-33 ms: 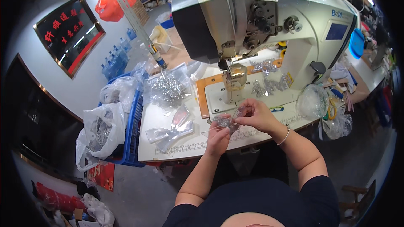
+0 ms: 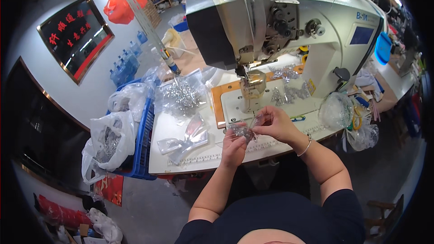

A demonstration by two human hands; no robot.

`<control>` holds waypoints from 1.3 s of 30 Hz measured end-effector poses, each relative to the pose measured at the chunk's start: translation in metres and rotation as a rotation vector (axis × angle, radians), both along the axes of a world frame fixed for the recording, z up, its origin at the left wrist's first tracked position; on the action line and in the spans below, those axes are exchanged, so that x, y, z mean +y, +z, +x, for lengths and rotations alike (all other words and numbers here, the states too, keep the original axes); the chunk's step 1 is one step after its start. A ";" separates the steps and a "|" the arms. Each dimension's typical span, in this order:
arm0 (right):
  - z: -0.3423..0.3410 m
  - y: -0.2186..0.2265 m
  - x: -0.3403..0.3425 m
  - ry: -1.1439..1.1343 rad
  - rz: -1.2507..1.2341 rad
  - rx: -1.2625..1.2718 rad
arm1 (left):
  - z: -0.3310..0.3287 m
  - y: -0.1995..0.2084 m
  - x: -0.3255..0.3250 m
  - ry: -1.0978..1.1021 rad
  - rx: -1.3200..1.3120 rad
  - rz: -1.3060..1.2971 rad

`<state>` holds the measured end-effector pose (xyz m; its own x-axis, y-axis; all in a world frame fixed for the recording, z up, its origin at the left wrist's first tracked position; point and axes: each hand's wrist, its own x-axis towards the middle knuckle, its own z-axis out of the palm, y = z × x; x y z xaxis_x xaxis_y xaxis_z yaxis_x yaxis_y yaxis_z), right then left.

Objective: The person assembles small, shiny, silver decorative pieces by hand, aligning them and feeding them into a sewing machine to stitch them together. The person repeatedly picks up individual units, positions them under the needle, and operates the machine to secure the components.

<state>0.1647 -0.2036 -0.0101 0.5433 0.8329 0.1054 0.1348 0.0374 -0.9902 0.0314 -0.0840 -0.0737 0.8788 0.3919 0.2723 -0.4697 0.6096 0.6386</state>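
Both hands meet in front of the sewing machine [image 2: 253, 70], close to the near edge of its table. My left hand [image 2: 234, 148] is closed on a small see-through piece with silvery decoration [image 2: 242, 131]. The fingertips of my right hand [image 2: 276, 125] pinch the same piece at its right side. Its exact kind is too small and shiny to tell. The needle area and post stand just beyond, apart from my fingers. Left of my hands lie clear plastic strap-like pieces [image 2: 183, 142], crossed over each other. Behind them is an open clear bag of silvery bits [image 2: 181, 95].
More silvery pieces [image 2: 289, 91] lie under the machine's arm. A green-blue small tool [image 2: 298, 118] rests right of my hand. A blue crate [image 2: 145, 140] with white plastic bags [image 2: 110, 142] stands at the table's left side. A clear bag of thread-like material [image 2: 337, 108] and yellow-handled scissors [image 2: 357, 119] sit right.
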 end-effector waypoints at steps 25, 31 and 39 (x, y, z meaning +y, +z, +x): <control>0.064 0.056 0.037 -0.021 -0.048 0.346 | 0.079 0.058 0.026 0.275 0.259 -0.162; 0.075 0.064 0.040 -0.046 -0.150 0.467 | 0.086 0.074 0.031 0.242 0.261 -0.193; 0.064 0.044 0.037 -0.207 0.078 0.539 | 0.088 0.079 0.026 0.284 0.248 -0.121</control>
